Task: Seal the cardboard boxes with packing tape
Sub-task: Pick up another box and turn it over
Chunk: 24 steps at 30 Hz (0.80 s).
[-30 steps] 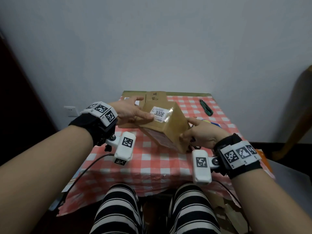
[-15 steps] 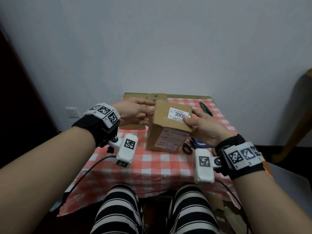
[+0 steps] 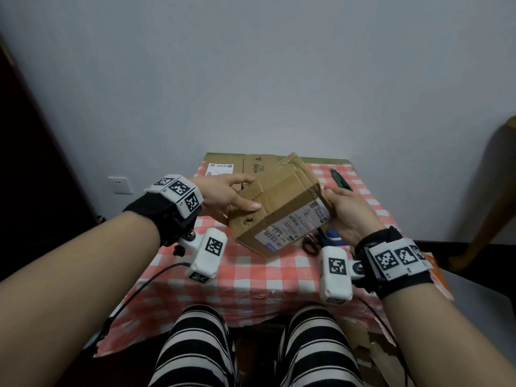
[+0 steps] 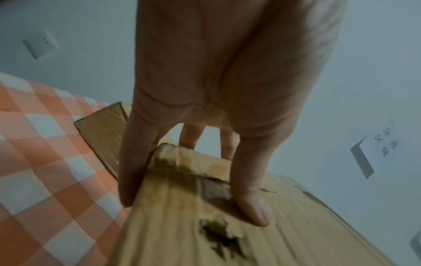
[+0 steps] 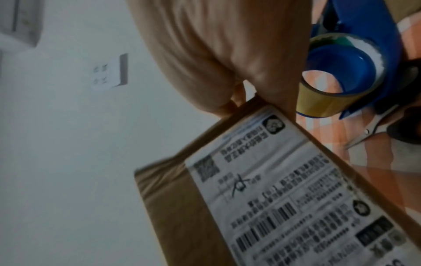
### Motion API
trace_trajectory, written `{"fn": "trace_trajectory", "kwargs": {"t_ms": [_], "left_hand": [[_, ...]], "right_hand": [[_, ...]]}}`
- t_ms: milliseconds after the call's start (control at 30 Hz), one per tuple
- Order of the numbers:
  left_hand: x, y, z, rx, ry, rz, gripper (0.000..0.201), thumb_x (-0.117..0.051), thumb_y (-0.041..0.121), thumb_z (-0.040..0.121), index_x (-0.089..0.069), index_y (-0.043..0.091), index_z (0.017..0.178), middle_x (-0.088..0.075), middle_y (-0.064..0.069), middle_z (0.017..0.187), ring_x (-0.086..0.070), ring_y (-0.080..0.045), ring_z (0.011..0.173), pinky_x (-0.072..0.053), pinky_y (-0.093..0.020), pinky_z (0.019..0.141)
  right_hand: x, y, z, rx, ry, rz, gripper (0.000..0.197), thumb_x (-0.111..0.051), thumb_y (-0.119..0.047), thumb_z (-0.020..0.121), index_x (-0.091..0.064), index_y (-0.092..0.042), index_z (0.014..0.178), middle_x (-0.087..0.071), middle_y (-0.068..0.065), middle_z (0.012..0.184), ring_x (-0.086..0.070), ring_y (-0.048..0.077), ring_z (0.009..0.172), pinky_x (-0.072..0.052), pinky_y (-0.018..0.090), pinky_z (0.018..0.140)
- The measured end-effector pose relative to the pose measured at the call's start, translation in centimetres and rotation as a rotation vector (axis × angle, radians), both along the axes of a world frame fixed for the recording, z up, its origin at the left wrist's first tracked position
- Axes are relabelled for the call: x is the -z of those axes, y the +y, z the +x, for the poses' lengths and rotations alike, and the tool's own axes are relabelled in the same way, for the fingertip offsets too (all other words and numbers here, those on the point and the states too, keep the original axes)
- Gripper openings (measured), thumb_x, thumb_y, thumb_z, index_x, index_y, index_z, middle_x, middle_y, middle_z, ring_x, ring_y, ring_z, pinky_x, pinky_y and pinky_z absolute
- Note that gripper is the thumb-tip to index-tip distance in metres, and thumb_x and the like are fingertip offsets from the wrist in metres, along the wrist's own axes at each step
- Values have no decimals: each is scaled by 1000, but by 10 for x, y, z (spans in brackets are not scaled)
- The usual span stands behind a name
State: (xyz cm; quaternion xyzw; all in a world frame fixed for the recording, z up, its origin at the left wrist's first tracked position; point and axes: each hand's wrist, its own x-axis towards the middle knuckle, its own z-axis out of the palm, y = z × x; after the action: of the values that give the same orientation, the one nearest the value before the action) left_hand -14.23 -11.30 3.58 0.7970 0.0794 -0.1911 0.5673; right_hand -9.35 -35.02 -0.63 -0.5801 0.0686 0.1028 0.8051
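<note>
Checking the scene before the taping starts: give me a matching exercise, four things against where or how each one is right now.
Things:
1. cardboard box
2. tape dispenser
3. scissors
4. green utility knife

States:
A. lying at the far right of the table, touched by nobody
B. tilted, held at both ends by the left hand and right hand
C. blue, on the checked cloth behind the right hand, loaded with brown tape
D. black handles on the cloth, just beside the box's near right corner

Pairs: 1-B, 2-C, 3-D, 4-A

Scissors [image 3: 310,243], possibly tape dispenser [image 5: 355,59], under box [image 3: 279,208].
</note>
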Motion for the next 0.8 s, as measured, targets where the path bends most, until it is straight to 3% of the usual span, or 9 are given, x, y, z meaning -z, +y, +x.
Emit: {"fn": "trace_trajectory", "kwargs": {"t_ms": [100, 200, 300, 400, 500, 600, 667, 733, 800], "left_hand": [[-4, 2, -2, 12, -3, 47, 56, -83, 20, 59, -62, 30, 111, -69, -11, 112, -65, -36, 106, -50, -54, 95], [-6, 6, -1, -28, -7, 105, 55, -80, 30, 70, -58, 24, 120, -71, -7, 108, -69, -26, 94, -56, -42, 86], [-7, 6, -2, -49, 0, 162, 37, -74, 36, 79, -57, 19, 106, -70, -3, 87, -68, -18, 73, -58, -36, 75], [-6, 2, -4, -48, 33, 224, 36, -73, 39, 79, -52, 15, 94, -69, -6, 86, -68, -20, 69, -59, -35, 69], [-5, 0, -5, -78, 57, 323, 50, -69, 51, 78, -54, 8, 97, -66, -14, 101, -69, -26, 81, -60, -33, 70], [-6, -2, -5, -34, 100, 293, 44, -65, 41, 85, -60, -2, 98, -66, -16, 94, -68, -24, 69, -60, -29, 64], [-5, -4, -6, 3, 99, 289, 27, -63, 27, 91, -61, 0, 97, -66, -15, 92, -66, -22, 62, -60, -27, 59], [-3, -5, -6, 0, 84, 287, 14, -62, 17, 93, -61, 3, 95, -68, -14, 95, -66, -21, 59, -60, -28, 58], [-1, -6, -4, -10, 76, 261, 10, -63, 12, 92, -62, 4, 96, -68, -15, 102, -67, -22, 61, -60, -32, 64]], "right_hand": [[1, 0, -1, 3, -54, -149, 14, -53, -17, 101, -61, -8, 94, -66, 6, 75, -62, 13, 58, -49, 20, 49], [-1, 2, -5, -29, -50, -231, 20, -52, -22, 101, -64, -10, 90, -67, 5, 78, -59, 14, 68, -43, 21, 56], [-5, 9, -9, -104, -4, -218, 28, -53, -30, 100, -68, -6, 98, -69, 1, 70, -61, 12, 63, -43, 23, 55], [-10, 17, -14, -109, 14, -335, 34, -54, -41, 98, -65, -9, 88, -66, -3, 69, -55, 18, 78, -44, 32, 74], [-14, 20, -21, -145, 25, -389, 37, -49, -41, 100, -56, -8, 116, -58, 5, 96, -50, 24, 96, -46, 41, 80], [-14, 19, -24, -273, 51, -371, 55, -54, -40, 98, -39, -16, 145, -47, 13, 135, -50, 33, 115, -49, 52, 91], [-12, 19, -25, -346, 37, -375, 54, -60, -35, 95, -43, -17, 142, -51, 8, 134, -58, 29, 108, -53, 48, 86], [-8, 18, -27, -419, 16, -414, 54, -66, -24, 92, -45, -18, 141, -63, 4, 113, -64, 18, 81, -53, 34, 63], [-2, 16, -27, -461, 15, -453, 58, -66, -10, 91, -43, -23, 143, -65, 7, 97, -63, 17, 65, -52, 34, 54]]}}
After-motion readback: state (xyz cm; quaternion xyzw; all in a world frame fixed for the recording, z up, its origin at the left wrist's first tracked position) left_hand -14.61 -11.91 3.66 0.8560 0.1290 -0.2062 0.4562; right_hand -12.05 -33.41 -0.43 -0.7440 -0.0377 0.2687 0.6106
